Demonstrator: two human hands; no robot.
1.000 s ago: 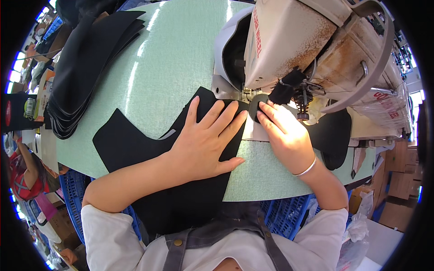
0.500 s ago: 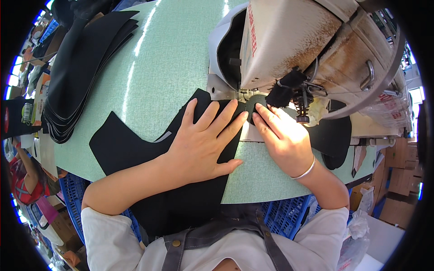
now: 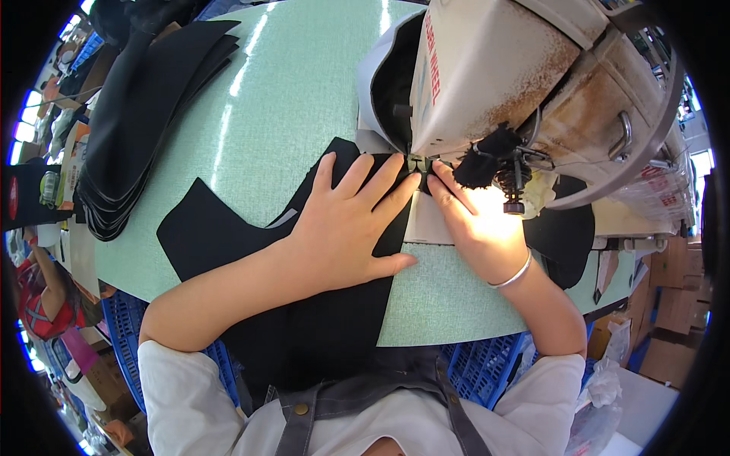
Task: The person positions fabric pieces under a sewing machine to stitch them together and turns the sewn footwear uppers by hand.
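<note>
A large cut piece of black fabric (image 3: pixel 334 327) lies on the pale green table (image 3: pixel 296 91), its near end hanging toward my lap. Over it my left hand (image 3: pixel 334 228) rests flat with fingers spread, the fingertips close to the sewing machine's presser foot (image 3: pixel 417 163). My right hand (image 3: pixel 483 235), with a bracelet at the wrist, is just right of the foot. Its fingers are stretched out and touch the dark fabric edge by the needle area; the lamp glare washes out part of this hand. The worn, off-white sewing machine (image 3: pixel 494 76) stands over the fabric's far end.
A stack of curved black pieces (image 3: pixel 137 137) lies at the far left. More black pieces (image 3: pixel 566 235) sit right of my right hand. Blue crates (image 3: pixel 487 365) stand below the table edge. Cardboard boxes (image 3: pixel 680 296) are at right; a person in red (image 3: pixel 46 304) is at far left.
The black fabric has shifted slightly away from me along the presser foot. My left hand has moved a little forward with it, while my right hand stays about in place by the foot.
</note>
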